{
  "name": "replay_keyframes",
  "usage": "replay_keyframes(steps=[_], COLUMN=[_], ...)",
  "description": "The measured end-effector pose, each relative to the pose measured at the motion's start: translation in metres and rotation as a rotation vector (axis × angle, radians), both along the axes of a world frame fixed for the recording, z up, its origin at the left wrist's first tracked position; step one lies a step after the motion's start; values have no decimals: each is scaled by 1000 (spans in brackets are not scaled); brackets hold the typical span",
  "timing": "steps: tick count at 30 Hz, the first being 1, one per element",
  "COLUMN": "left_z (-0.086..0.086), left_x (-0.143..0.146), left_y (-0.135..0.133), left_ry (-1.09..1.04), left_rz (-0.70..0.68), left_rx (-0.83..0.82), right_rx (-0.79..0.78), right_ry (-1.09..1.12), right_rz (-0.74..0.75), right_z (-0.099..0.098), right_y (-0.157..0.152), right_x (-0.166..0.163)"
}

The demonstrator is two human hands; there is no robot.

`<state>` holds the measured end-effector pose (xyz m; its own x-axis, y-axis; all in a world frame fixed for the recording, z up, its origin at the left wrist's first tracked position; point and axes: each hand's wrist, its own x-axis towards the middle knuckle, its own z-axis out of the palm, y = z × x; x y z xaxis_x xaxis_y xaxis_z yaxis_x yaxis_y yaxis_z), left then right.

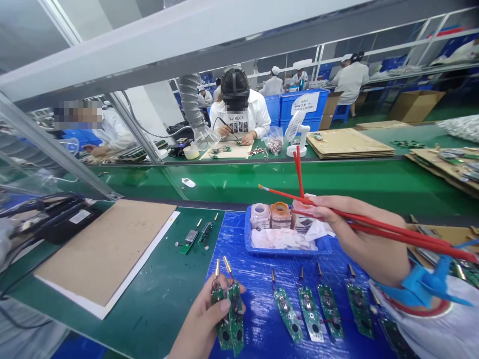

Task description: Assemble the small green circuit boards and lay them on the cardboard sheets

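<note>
My left hand (204, 319) is closed around two green circuit boards (229, 319) with brass tips, held low over the blue mat (258, 294). My right hand (359, 239) grips red-handled brushes (299, 199), their tips pointing left above a blue tray (284, 249). The tray holds small tape rolls (270, 215) and white wipes (279, 239). Several more green boards (310, 311) lie in a row on the mat below my right hand. A blue strap (422, 286) circles my right wrist.
A brown cardboard sheet (108, 249) lies left on the green bench, with two small boards (196, 234) beside it. A green conveyor belt (262, 182) runs across. Beyond it a person (239, 114) works at a bench with a white fan (297, 132). Cardboard stacks (348, 143) sit far right.
</note>
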<state>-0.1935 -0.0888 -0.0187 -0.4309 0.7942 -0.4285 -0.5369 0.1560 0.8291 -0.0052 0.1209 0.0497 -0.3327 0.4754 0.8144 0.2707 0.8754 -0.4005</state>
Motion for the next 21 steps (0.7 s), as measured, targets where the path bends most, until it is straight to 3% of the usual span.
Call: replay_keyframes(steps=[3,21], left_z=[2,1], left_x=[2,18], left_y=[1,8], left_ry=[-15,-59], left_rz=[-19,-126], left_rx=[-17,52], right_rx=[0,-63], right_ry=[13,73], right_rz=[-44,41], right_z=[0,-3], right_y=[-1,-3], right_x=[1,4])
